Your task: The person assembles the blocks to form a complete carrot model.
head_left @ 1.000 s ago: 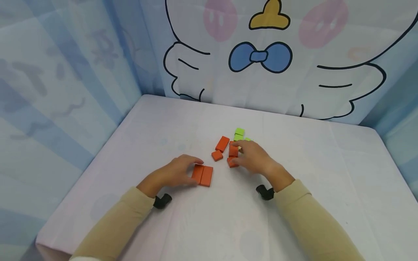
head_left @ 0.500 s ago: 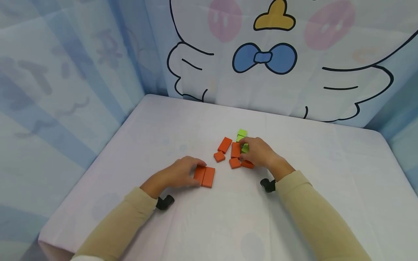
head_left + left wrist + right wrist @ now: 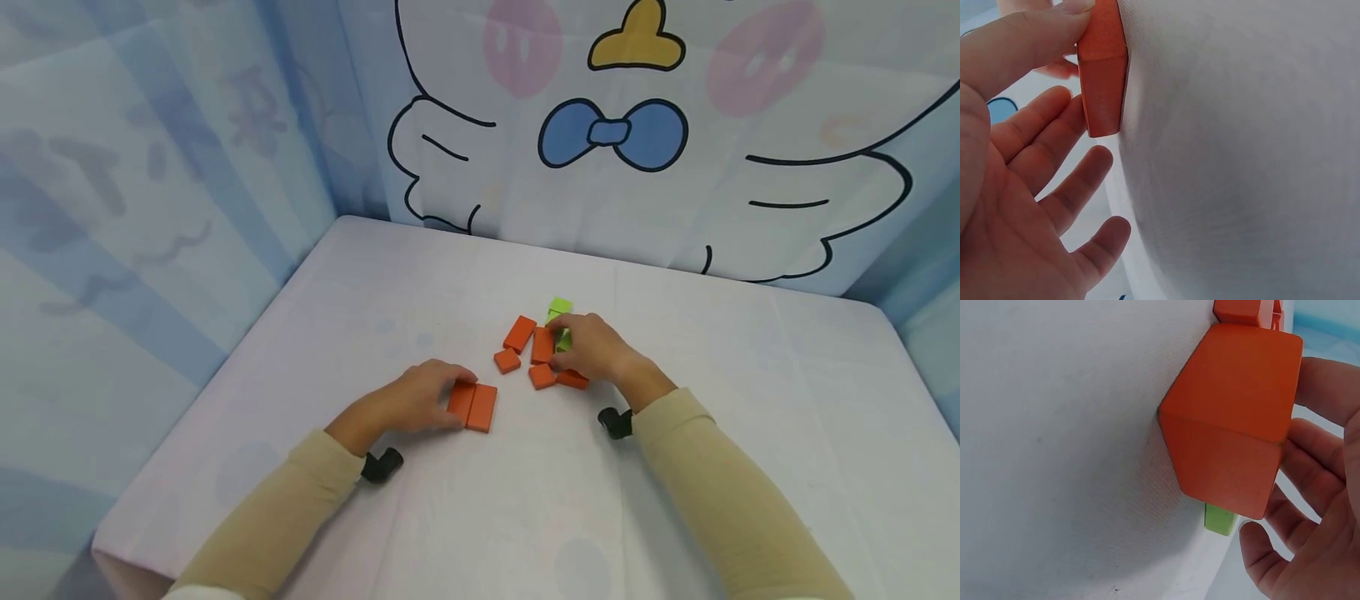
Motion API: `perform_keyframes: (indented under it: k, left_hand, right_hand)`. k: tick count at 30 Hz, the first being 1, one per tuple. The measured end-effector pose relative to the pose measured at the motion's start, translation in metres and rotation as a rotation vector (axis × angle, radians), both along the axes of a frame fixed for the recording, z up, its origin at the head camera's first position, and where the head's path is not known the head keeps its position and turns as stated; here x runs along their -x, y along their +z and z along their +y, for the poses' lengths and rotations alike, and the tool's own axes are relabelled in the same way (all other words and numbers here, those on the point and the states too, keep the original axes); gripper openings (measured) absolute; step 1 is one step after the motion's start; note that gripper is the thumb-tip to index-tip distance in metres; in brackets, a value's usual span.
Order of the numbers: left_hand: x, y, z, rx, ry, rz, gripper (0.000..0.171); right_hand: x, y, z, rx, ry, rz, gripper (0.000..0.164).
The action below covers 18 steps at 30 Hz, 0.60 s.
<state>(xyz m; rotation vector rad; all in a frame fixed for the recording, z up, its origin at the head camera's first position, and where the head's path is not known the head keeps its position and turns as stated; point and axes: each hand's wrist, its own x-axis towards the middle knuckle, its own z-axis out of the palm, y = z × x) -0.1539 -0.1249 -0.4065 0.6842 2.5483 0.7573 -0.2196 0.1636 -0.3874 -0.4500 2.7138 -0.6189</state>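
Two rectangular orange blocks lie side by side at the middle of the table. My left hand (image 3: 420,398) pinches the left one (image 3: 461,402) by its far and near ends; the right one (image 3: 482,408) lies against it. In the left wrist view my thumb rests on an orange block (image 3: 1104,94), the other fingers spread. My right hand (image 3: 596,348) has thumb and forefinger at the two ends of another rectangular orange block (image 3: 542,345) in the loose group. A nearer orange block (image 3: 1229,419) hides the thumb in the right wrist view.
Around the right hand lie a tilted rectangular orange block (image 3: 520,334), small orange blocks (image 3: 507,361) (image 3: 542,377), and an orange block (image 3: 573,380) under the palm. Green blocks (image 3: 559,306) sit behind, partly covered. A printed curtain (image 3: 510,183) stands behind the white-covered table (image 3: 675,333).
The right hand has drawn back and turned slightly, uncovering an orange block and a green block near its palm. The left fingers have settled onto their block. The head view has shifted slightly.
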Motion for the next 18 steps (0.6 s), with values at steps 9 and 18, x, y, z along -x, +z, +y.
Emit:
perform_keyframes:
  k: [9, 18]
  left_hand:
    - [-0.0004, 0.0033, 0.0022, 0.005, 0.015, -0.027, 0.058]
    - [-0.0003, 0.0038, 0.0023, 0.009, 0.028, -0.034, 0.058]
  right_hand:
    - [0.0012, -0.0004, -0.0035, -0.035, 0.009, 0.008, 0.059]
    - [0.0022, -0.0014, -0.0057, -0.059, 0.004, 0.036, 0.059]
